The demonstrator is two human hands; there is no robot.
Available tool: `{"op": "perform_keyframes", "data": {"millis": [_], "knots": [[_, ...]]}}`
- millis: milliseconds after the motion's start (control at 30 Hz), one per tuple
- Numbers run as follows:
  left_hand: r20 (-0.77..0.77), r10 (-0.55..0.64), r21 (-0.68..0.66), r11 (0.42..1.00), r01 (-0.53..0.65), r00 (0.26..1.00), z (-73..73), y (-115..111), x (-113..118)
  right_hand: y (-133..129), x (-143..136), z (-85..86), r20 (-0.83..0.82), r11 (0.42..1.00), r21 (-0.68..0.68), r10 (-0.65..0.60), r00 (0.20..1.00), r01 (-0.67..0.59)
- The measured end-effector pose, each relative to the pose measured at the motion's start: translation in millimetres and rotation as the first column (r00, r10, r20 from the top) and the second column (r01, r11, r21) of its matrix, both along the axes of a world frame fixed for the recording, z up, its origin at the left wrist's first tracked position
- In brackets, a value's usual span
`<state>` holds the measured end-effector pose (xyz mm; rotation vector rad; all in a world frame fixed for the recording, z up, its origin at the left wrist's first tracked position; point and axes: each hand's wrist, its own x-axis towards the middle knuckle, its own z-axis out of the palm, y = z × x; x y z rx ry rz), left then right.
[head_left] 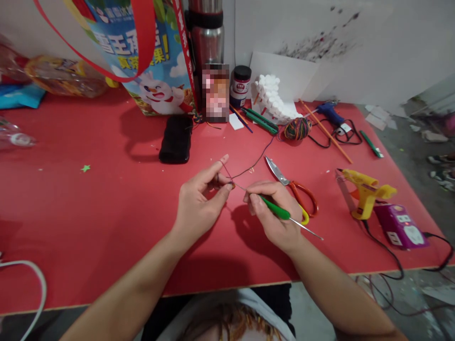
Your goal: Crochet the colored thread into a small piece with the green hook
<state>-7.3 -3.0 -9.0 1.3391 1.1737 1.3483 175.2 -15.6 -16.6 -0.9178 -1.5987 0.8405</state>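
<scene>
My right hand (273,213) grips a crochet hook with a green handle (275,207), its thin metal tip reaching left to the yarn. A bare metal end sticks out behind the hand. Pinched between the thumb and a finger of my left hand (202,199) is a small piece of dark yarn work (232,185), mostly hidden. A reddish strand runs up to the raised left index finger. From there a dark strand of yarn (261,157) trails to a multicoloured yarn ball (297,128). Beside my right hand lie scissors with orange handles (304,196).
A yellow glue gun (366,189) and a purple power box (401,226) with cables stand on the right. A black phone-like case (176,139), colourful bag (159,71), steel flask (208,42), dark-lidded jar (241,85) and white foam-like model (273,97) sit farther back on the red table (88,227).
</scene>
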Motion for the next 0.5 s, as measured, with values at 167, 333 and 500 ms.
{"op": "perform_keyframes", "data": {"millis": [167, 333, 500], "knots": [[-0.01, -0.003, -0.008, 1.0, 0.003, 1.0, -0.2, -0.4, 0.5, 0.5, 1.0, 1.9, 0.008, 1.0, -0.016, 0.015, 1.0, -0.015], [0.249, -0.003, -0.199, 0.979, 0.054, 0.968, 2.6, 3.6, 0.2, 3.2, 0.7, 1.8, 0.169, 0.978, 0.209, -0.015, 0.985, -0.021], [0.458, -0.026, -0.287, 0.942, 0.175, 0.889, 4.9, 8.3, 0.1, 8.0, 1.4, 1.6, 0.2, 0.964, 0.255, 0.027, 0.979, -0.078]]}}
